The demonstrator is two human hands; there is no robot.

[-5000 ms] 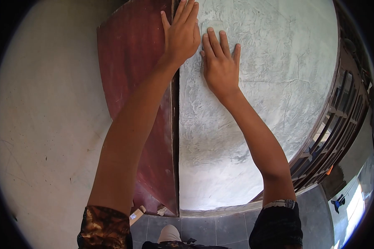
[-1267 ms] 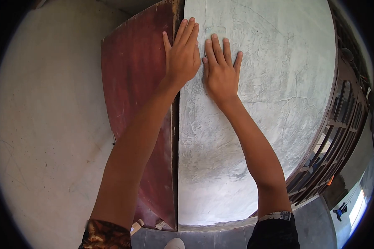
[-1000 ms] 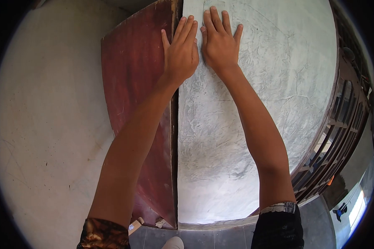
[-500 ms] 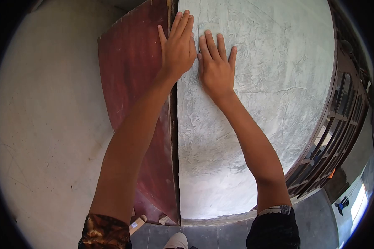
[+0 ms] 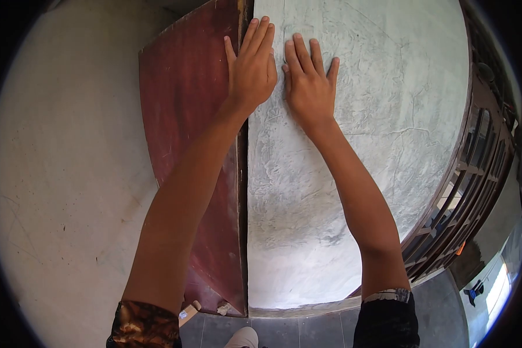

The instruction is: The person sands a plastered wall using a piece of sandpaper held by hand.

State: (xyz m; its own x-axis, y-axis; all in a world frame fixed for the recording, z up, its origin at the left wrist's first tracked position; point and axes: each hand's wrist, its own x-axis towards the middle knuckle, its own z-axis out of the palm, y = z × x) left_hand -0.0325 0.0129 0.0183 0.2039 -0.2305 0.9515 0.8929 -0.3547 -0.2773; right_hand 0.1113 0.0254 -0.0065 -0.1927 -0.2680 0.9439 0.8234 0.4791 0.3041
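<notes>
A pale grey wall (image 5: 342, 174) with wrinkles and fine cracks rises in front of me. My right hand (image 5: 311, 90) lies on it, palm down, fingers spread and pointing up. Just left of that, my left hand (image 5: 253, 68) reaches over the dark vertical edge where a dark red wooden panel (image 5: 185, 104) meets the wall. Its fingers are stretched out, with the thumb side toward the wall and the little finger over the panel. Neither hand holds anything I can see. Both palms are hidden.
A plain beige wall (image 5: 69, 162) stands on the left. Brown window frames (image 5: 452, 185) run along the right. On the grey tiled floor (image 5: 284, 330) lie a small piece of wood (image 5: 188, 313) and my shoe (image 5: 245, 336); a blue-and-black item (image 5: 474, 293) is far right.
My right hand has slid slightly up and to the right along the wall. My left hand has shifted only a little to the right, and its pose stays the same.
</notes>
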